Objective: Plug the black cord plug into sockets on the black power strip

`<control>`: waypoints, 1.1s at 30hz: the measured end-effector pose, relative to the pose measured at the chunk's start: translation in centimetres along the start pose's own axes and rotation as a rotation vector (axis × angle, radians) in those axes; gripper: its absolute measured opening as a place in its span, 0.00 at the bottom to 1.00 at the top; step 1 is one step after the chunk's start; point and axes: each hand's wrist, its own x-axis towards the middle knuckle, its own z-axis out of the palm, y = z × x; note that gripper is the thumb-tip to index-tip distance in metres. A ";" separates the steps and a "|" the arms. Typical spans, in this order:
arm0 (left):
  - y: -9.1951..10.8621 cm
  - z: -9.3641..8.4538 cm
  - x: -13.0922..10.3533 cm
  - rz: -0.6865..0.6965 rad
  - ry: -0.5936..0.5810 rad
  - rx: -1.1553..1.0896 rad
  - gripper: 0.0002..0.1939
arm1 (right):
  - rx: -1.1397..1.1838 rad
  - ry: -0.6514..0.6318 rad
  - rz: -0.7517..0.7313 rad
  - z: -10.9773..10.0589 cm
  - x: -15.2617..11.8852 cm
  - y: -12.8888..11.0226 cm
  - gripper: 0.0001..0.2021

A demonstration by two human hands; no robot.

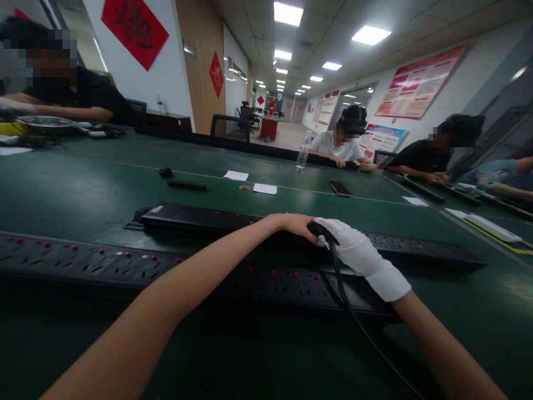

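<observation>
My bare left hand [300, 225] reaches over the far power strip, its fingers bent around the front end of a black plug [320, 228]; the fingertips are partly hidden. My right hand [353, 248], in a white glove, is closed on the same plug from the right. A black cable [347, 303] hangs from the plug and crosses the near strip toward me. Beneath both hands lies the far black power strip [191, 218] with red dots along it. The near power strip [275, 286] runs parallel, partly covered by my left forearm.
On the green table [104, 183] are a black bar [187, 185], paper slips [265, 189], a phone [339, 188] and a water bottle [303, 150]. A white strip [493, 226] lies at right. Other people sit around the table's far side and ends.
</observation>
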 end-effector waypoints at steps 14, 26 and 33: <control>0.9 -0.2 -0.5 -0.042 -0.020 0.042 0.32 | 0.001 -0.012 0.011 -0.1 0.0 0.0 0.21; 0.4 -0.1 -0.3 -0.092 -0.010 0.133 0.40 | -0.053 -0.025 0.051 0.5 1.1 0.3 0.14; 0.4 -0.1 -0.3 -0.166 0.015 0.205 0.43 | -0.059 -0.079 0.215 1.2 1.7 0.8 0.14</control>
